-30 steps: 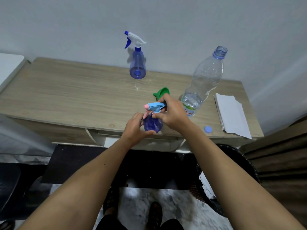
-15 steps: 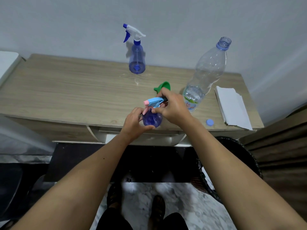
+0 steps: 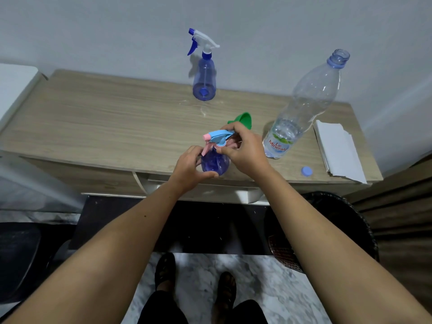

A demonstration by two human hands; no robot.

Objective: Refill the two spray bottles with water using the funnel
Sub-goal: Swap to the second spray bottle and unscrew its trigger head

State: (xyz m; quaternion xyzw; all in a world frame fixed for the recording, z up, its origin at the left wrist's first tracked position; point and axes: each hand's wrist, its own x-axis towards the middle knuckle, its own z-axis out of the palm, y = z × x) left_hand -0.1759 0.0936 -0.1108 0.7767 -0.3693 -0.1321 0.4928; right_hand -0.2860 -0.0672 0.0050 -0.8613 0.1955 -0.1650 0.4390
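A small round blue spray bottle (image 3: 214, 163) stands at the front edge of the wooden table (image 3: 105, 122). My left hand (image 3: 190, 168) wraps its body from the left. My right hand (image 3: 245, 149) pinches the collar under its light-blue and pink spray head (image 3: 218, 136). A green funnel (image 3: 243, 120) lies on the table just behind my right hand, partly hidden by it. A tall blue spray bottle (image 3: 203, 76) with a white and blue trigger head stands upright at the back near the wall. An uncapped clear water bottle (image 3: 304, 108), holding a little water, stands to the right.
A small blue bottle cap (image 3: 306, 171) lies near the table's front right edge. Folded white paper (image 3: 336, 149) rests at the right end. A dark woven basket (image 3: 336, 230) stands on the floor below, right of my feet.
Both hands stay on the small spray bottle at the table's front edge. My right-hand fingers have shifted slightly around the spray head's collar. The camera view has shifted a little.
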